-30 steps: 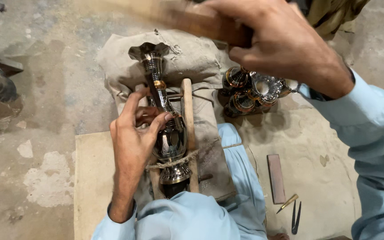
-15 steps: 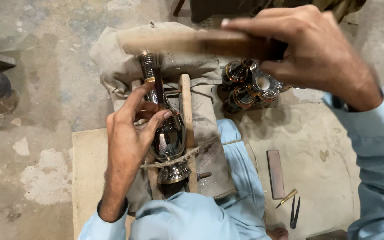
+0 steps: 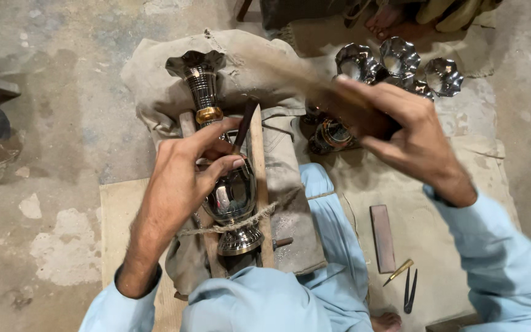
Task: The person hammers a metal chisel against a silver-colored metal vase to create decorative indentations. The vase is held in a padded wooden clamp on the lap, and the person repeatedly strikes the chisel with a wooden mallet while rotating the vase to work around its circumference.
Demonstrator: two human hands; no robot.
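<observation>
Concrete floor, sacking pad; metal vase roped between wooden slats; left hand pinches a chisel against it; right hand fisted round blurred mallet; short, square blows seem wise.

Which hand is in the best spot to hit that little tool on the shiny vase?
Probably the right hand. It holds the wooden mallet raised beside the vase. The left hand is busy: its fingers pinch the thin tool against the vase, which lies tied between two wooden sticks.
</observation>
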